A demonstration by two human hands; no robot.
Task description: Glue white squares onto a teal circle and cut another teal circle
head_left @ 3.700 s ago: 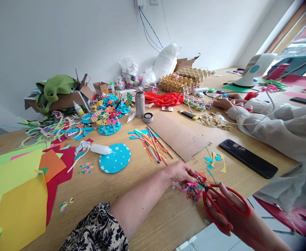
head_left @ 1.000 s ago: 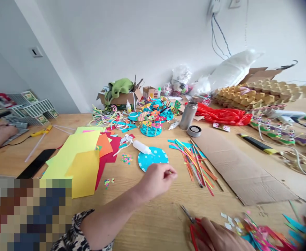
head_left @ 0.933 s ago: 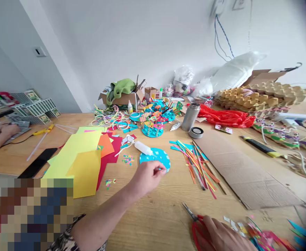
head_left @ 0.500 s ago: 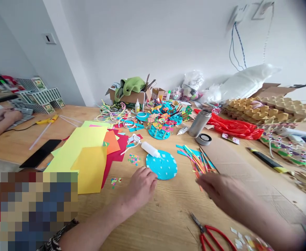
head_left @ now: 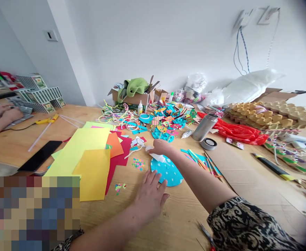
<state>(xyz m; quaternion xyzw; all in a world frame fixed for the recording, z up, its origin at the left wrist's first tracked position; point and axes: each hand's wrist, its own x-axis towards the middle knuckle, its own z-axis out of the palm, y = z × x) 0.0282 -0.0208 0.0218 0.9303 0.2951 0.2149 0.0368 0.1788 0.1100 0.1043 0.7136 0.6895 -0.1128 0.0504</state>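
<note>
Nearby, paper strips between disc and cardboard

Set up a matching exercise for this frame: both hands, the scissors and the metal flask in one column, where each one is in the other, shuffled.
1. Right hand
2. Left hand
3. Scissors
4. Metal flask

A. Near the bottom edge of the picture, beside a patterned sleeve
B. Next to the red plastic bag
C. Fingers spread, at the near left edge of the blue disc
D. At the rear end of the white bottle

Right pairs: 1-D, 2-C, 3-A, 4-B
</note>
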